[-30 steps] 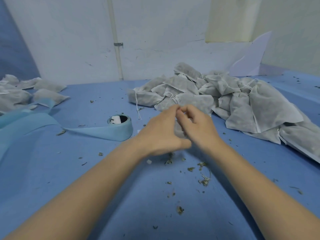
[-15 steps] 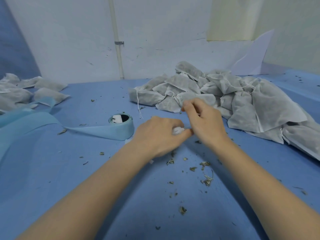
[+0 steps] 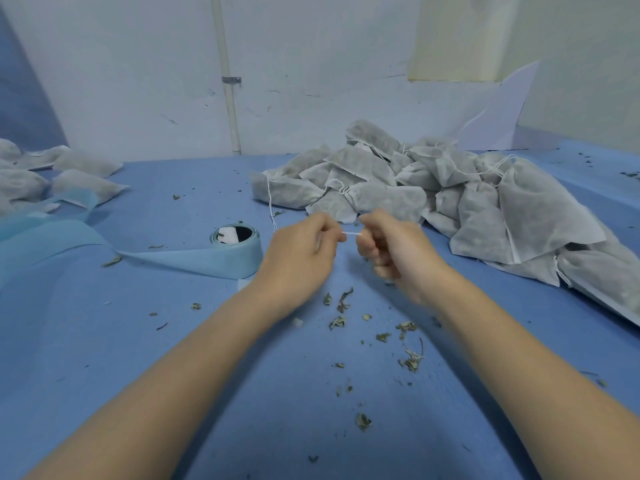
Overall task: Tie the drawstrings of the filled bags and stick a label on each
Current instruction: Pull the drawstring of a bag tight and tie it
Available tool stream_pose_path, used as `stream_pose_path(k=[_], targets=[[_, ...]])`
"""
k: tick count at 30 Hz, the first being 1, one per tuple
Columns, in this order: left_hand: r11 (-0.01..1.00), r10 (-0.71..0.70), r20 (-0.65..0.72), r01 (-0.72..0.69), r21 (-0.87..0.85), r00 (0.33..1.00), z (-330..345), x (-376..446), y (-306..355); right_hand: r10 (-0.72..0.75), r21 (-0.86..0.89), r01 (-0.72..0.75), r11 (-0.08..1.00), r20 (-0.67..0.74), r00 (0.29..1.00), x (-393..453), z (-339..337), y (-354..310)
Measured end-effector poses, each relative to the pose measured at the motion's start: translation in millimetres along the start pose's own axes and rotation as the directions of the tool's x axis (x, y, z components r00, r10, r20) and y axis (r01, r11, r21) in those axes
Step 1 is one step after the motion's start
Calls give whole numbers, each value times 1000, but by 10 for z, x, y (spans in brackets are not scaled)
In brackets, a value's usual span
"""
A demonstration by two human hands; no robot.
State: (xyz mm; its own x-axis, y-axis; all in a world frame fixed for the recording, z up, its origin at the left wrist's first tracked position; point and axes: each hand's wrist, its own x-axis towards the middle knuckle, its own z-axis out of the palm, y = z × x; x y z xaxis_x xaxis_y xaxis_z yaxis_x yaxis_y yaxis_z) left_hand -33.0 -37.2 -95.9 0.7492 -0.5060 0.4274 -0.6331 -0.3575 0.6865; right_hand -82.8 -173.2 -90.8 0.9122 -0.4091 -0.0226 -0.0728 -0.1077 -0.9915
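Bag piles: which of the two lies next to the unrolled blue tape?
The smaller pile of bags at the far left; the blue tape unrolls toward it. The large pile lies on the right, beyond the hands.

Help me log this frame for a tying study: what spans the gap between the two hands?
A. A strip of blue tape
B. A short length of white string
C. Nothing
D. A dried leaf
B: a short white string runs taut between the pinching fingertips of the left hand and the right hand, while the blue tape roll lies on the table to the left, untouched.
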Motion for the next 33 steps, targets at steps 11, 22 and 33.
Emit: stream_pose_path(k=[11, 22, 33], targets=[[937, -204, -165, 143, -318, 965, -16, -85, -6, -24, 684, -161, 711, 253, 967, -114, 276, 34], [978, -120, -328, 56, -200, 937, 72, -172, -25, -72, 46, 64, 997, 200, 977, -165, 238, -2], [987, -151, -314, 160, 0, 937, 25, -121, -31, -375, -534, 396, 747, 154, 914, -172, 280, 60]])
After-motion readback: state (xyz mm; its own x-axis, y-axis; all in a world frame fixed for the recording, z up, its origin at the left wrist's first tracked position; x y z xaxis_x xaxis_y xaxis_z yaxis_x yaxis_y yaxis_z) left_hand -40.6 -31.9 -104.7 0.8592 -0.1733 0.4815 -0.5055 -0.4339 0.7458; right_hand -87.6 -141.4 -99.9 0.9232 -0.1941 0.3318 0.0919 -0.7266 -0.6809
